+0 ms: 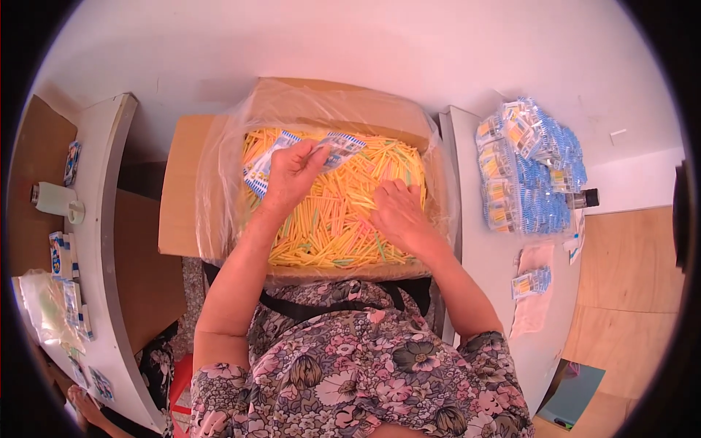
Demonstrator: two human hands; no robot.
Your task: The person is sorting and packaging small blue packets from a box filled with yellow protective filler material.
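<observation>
Over an open cardboard box (181,197) lined with clear plastic (219,190), the left hand (296,175) grips blue-and-white packets (343,148), which show on both sides of it. Thin sticks (321,230), mostly yellow with some pink and green, fill the box below. Toward its right side, the right hand (400,213) reaches among the sticks, fingers bent; whether it holds any, I cannot tell. On the right-hand counter (478,270), a heap (544,171) of similar packets sits near a pink cloth (531,314).
</observation>
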